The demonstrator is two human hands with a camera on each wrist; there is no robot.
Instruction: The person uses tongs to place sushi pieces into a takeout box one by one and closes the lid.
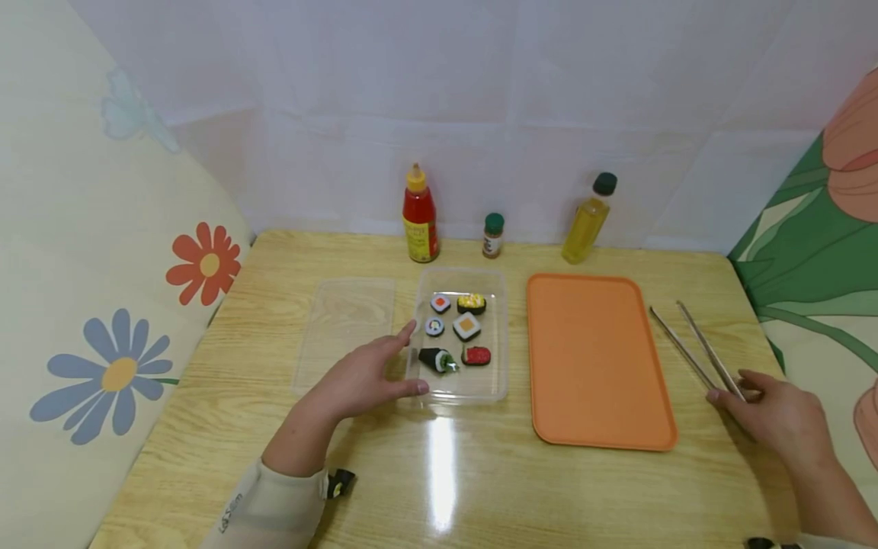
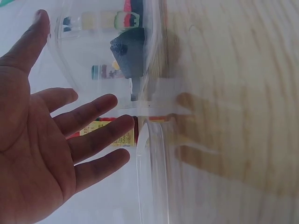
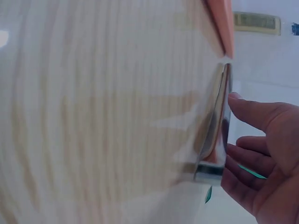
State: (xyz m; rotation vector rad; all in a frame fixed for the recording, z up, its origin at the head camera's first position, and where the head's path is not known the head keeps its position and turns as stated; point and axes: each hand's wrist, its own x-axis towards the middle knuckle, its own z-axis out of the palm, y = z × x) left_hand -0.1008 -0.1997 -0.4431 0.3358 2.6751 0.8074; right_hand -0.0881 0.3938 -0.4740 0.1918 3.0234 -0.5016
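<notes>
A clear plastic container (image 1: 500, 335) on the wooden table holds several toy sushi pieces (image 1: 466, 325). My left hand (image 1: 410, 358) rests open against its front left corner, thumb along the near edge and fingers up the left side. The left wrist view shows that hand (image 2: 74, 60) with straight, spread fingers beside the container's rim (image 2: 149, 154). Metal tongs (image 1: 689, 343) lie right of an orange tray (image 1: 593, 358). My right hand (image 1: 728, 387) touches their near end. In the right wrist view its fingers (image 3: 254, 156) lie loosely extended beside the tongs (image 3: 215, 126), not wrapped round them.
The container's clear lid (image 1: 346, 328) lies flat to its left. At the back by the wall stand a red sauce bottle (image 1: 420, 217), a small spice jar (image 1: 492, 235) and a yellow oil bottle (image 1: 588, 221). Flowered panels close in both sides of the table.
</notes>
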